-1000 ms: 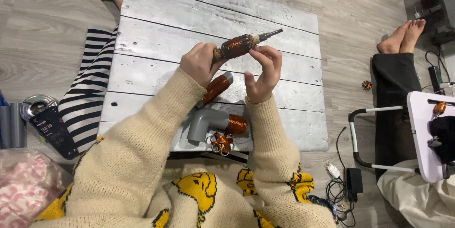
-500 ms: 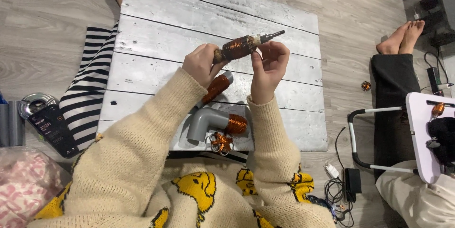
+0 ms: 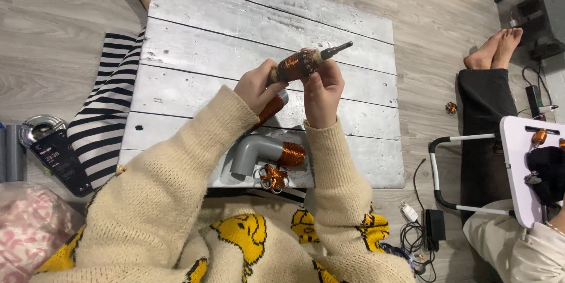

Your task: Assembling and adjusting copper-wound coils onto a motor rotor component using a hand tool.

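Whitewashed plank board (image 3: 247, 36) lies on grey wood floor (image 3: 53, 42).

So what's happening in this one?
A person sitting on the floor holds a copper-wound rotor up over a white plank board. The left hand grips its lower end and the right hand pinches the winding from below; its dark shaft points up and right. On the board near the person's lap lie a grey pipe elbow with a copper coil on one end and a tangle of copper wire. Another person sits at right.
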